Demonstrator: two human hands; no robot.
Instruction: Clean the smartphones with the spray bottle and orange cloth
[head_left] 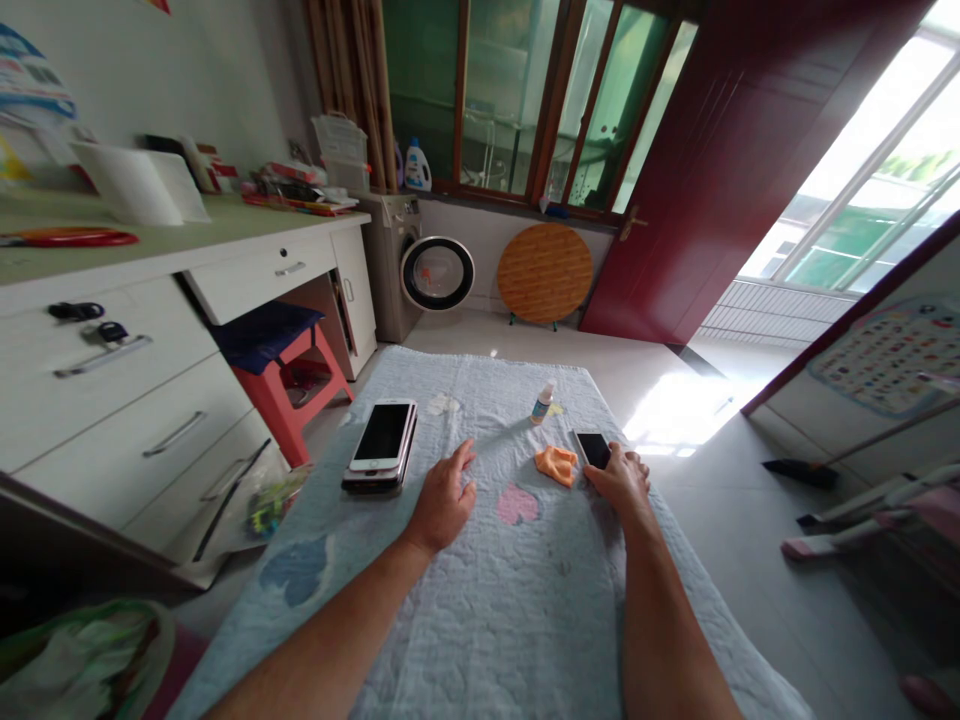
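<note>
My right hand [622,478] is closed around the near end of a white-framed smartphone [593,449] with a dark screen, at the right edge of the cloth. Part of that phone is hidden under my fingers. My left hand [447,498] rests near the middle of the cloth, fingers apart and holding nothing. To its left lies a stack of smartphones [384,436], a white one on top. Beside the phone in my right hand is a crumpled orange cloth [556,465]. A small spray bottle [542,404] stands upright behind it.
A pale blue quilted cloth [480,610] covers the table. To the left are a red stool [289,375] and a desk [247,235] with a paper roll. Farther back stand a washing machine [394,270] with its door open and a round wooden tabletop [545,273].
</note>
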